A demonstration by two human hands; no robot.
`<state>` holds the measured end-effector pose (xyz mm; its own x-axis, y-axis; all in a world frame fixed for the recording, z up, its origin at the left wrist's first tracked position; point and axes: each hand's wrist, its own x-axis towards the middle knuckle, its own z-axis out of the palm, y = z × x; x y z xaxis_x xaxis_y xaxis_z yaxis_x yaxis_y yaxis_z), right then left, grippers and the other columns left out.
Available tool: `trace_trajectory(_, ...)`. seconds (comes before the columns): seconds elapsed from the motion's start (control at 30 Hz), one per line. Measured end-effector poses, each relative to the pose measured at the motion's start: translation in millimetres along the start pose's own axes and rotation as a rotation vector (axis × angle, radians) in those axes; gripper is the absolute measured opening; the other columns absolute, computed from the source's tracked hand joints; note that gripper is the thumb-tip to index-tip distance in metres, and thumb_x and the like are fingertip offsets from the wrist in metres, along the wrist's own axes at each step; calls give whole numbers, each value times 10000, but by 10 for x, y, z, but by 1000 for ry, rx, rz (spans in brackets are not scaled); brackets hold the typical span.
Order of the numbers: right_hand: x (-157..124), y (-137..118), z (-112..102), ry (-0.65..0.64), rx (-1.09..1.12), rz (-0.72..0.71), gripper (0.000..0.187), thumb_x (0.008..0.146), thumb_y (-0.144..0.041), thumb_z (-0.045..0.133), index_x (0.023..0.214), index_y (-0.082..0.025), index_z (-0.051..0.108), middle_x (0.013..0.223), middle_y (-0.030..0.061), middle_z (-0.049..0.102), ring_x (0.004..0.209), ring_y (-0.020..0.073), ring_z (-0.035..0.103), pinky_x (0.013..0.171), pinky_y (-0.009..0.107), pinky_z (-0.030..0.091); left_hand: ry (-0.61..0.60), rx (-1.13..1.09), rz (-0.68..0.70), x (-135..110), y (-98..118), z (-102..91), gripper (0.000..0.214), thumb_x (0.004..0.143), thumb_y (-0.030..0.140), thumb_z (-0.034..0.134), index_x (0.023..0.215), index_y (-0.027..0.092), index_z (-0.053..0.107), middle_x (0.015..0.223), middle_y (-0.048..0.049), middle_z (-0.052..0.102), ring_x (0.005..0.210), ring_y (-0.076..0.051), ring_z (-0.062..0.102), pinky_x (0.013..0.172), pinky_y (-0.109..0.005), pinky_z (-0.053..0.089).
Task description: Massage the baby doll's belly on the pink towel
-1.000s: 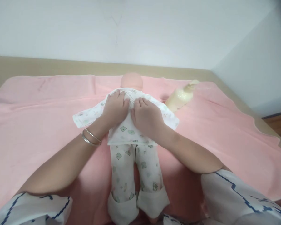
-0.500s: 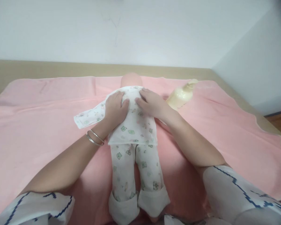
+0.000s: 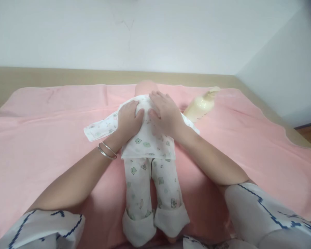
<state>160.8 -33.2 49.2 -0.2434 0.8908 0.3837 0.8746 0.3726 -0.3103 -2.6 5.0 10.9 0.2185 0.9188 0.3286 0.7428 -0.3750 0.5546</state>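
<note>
A pink cloth (image 3: 41, 155) lies over a tan tabletop (image 3: 54, 75), faintly creased at left. On the cloth's right part is a pale yellow bottle (image 3: 200, 107), its top probably a pump, though blurred. Behind runs a white wall (image 3: 67, 34) bearing thin marks (image 3: 128, 27).

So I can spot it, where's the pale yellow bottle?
In the head view, the pale yellow bottle is on the pink cloth, right of the right hand, beside the small printed shirt's sleeve.

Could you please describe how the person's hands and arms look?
The left hand and right hand are ungloved. Two thin silver-coloured bangles are worn on the left; none show on the right. White sleeves with dark-blue stepped lines leave the forearms bare.
</note>
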Motion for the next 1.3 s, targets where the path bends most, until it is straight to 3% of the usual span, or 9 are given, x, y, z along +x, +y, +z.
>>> trace_trajectory(0.1, -10, -3, -47, 53, 11, -17, 563, 961, -252, 440, 1511, -140, 483, 1625, 125, 447, 1555, 285, 349, 1308, 543, 248, -2, -6, -6, -5, 17, -13, 547, 957, 385, 370, 1375, 117, 600, 1439, -152, 630, 1368, -330, 554, 1218, -510, 392)
trace_trajectory(0.27, -43, -57, 155, -33, 10, -14, 504, 964, -204, 411, 1414, -56, 586, 1581, 171, 497, 1535, 319, 383, 1290, 547, 282, -5, -18, -69, -1, 38, -28, 491, 940, 397, 414, 1297, 128, 618, 1342, -173, 667, 1315, -365, 579, 1156, -527, 438)
trace_trajectory(0.5, -47, -95, -25, 48, 58, -64, 450, 977, -201, 408, 1355, -221, 651, 1589, 55, 508, 1540, 264, 383, 1292, 566, 274, 8, 7, -2, -4, 58, -45, 274, 967, 364, 386, 984, 217, 617, 1031, -117, 703, 1046, -304, 648, 1027, -481, 506)
trace_trajectory(0.57, -66, -113, 18, 36, 59, -58, 450, 980, -205, 406, 1355, -189, 653, 1585, 81, 510, 1538, 271, 387, 1290, 555, 284, -1, 17, 2, 1, 50, -41, 288, 970, 362, 375, 1004, 213, 619, 1069, -129, 702, 1080, -313, 643, 1054, -492, 494)
trace_trajectory(0.7, -93, -131, 178, -27, 52, -20, 494, 968, -207, 408, 1402, -89, 611, 1582, 150, 500, 1537, 294, 386, 1300, 535, 273, -19, 20, -17, 14, 17, -17, 464, 972, 386, 338, 1259, 133, 601, 1368, -181, 638, 1323, -340, 557, 1199, -515, 398)
trace_trajectory(0.8, -81, -137, 127, -22, 64, -38, 503, 945, -193, 429, 1406, -99, 605, 1591, 150, 489, 1538, 289, 383, 1291, 531, 293, -25, 1, -19, 18, -6, -4, 540, 973, 402, 339, 1348, 89, 568, 1493, -202, 552, 1428, -339, 478, 1254, -496, 339)
trace_trajectory(0.93, -78, -160, 14, 44, 66, -50, 528, 948, -188, 417, 1452, -121, 558, 1620, 129, 453, 1535, 263, 390, 1291, 516, 294, 2, -23, -20, 16, -3, -4, 444, 967, 394, 378, 1247, 151, 622, 1377, -171, 627, 1381, -334, 520, 1223, -492, 378)
trace_trajectory(1.17, -138, -181, 255, -10, 22, -7, 523, 968, -211, 399, 1433, -54, 578, 1582, 146, 500, 1538, 305, 379, 1309, 530, 245, -2, -5, -29, 20, 52, -36, 421, 963, 389, 359, 1199, 149, 612, 1281, -183, 651, 1310, -344, 554, 1183, -508, 405)
trace_trajectory(1.3, -71, -167, 131, -5, 40, -45, 511, 948, -204, 420, 1401, -62, 610, 1544, 152, 545, 1493, 295, 450, 1287, 508, 315, -10, -29, -26, 27, 38, -64, 392, 967, 401, 334, 1129, 177, 612, 1259, -175, 641, 1272, -324, 569, 1172, -512, 430)
